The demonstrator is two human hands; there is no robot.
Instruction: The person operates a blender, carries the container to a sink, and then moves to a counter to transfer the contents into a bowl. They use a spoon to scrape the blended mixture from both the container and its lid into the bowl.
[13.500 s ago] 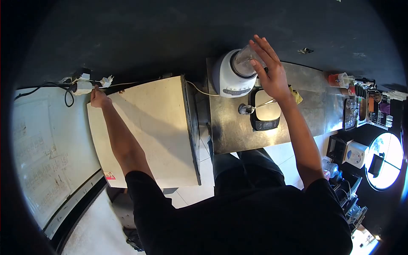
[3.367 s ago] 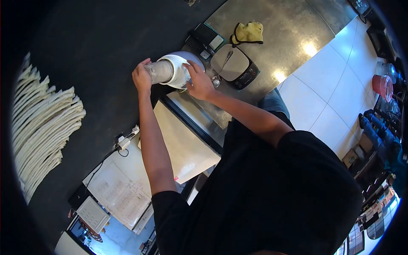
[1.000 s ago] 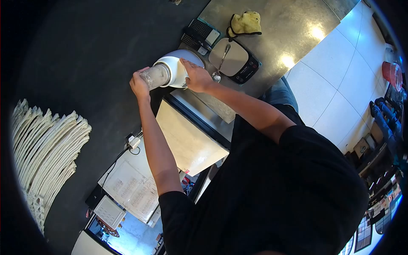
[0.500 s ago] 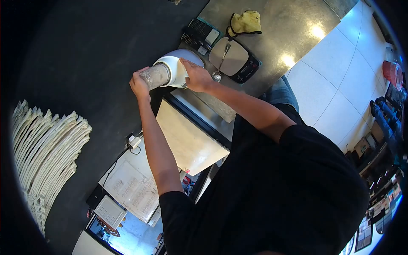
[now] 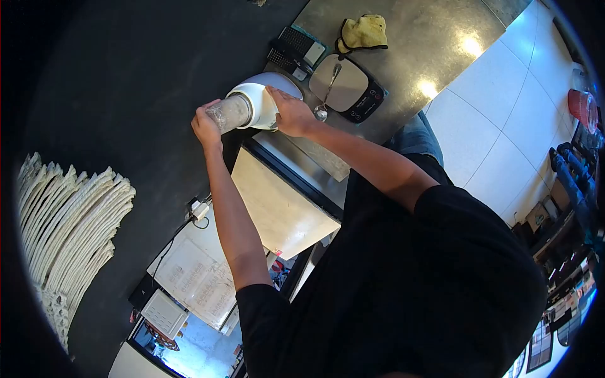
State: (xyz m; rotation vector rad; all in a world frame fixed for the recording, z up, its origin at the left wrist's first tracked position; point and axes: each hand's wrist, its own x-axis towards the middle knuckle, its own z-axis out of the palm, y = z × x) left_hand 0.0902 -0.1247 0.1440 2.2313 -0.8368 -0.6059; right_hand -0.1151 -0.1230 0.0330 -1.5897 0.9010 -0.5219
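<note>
Now your left hand [image 5: 207, 126] grips the jar [image 5: 229, 113] top; your right hand [image 5: 291, 116] clasps the base [image 5: 261, 101] below it.

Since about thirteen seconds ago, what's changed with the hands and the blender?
The left hand left the plug strip by the wall and now closes its grip on the clear jar. The right hand came off the jar's top and now holds the white blender base. Over the last second, nothing visibly moved. The spoon remains on the scale.
</note>
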